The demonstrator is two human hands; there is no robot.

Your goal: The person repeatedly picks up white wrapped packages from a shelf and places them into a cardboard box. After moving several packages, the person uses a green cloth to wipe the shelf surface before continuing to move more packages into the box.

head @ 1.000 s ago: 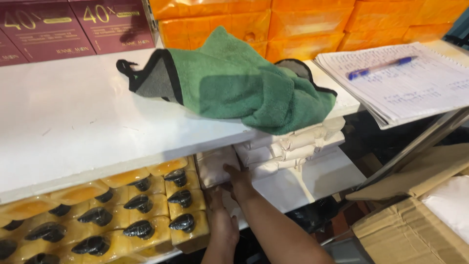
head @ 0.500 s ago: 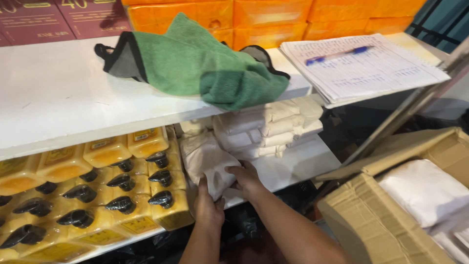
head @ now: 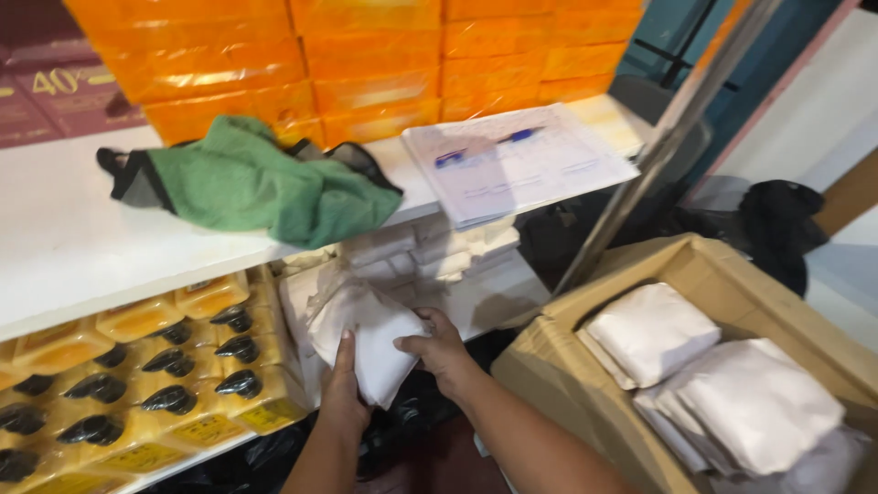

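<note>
Both my hands grip one white soft packet [head: 366, 334] in front of the lower shelf. My left hand [head: 342, 389] holds its lower left side, fingers along the packet. My right hand [head: 436, 348] holds its right edge. Behind the packet, a stack of similar white packets [head: 430, 252] lies on the lower white shelf [head: 498, 297]. More white packets [head: 722, 384] lie in an open cardboard box [head: 585, 402] to my right.
Yellow bottles with black caps [head: 174, 366] fill the lower shelf at left. On the upper white shelf [head: 55, 247] lie a green cloth [head: 265, 183] and a notebook with a blue pen [head: 512, 160]. Orange boxes [head: 366, 64] are stacked behind. A metal upright [head: 658, 137] slants at right.
My hands have drawn the white packet out from under the shelf and lifted it toward me. The view has swung right, showing more of the cardboard box.
</note>
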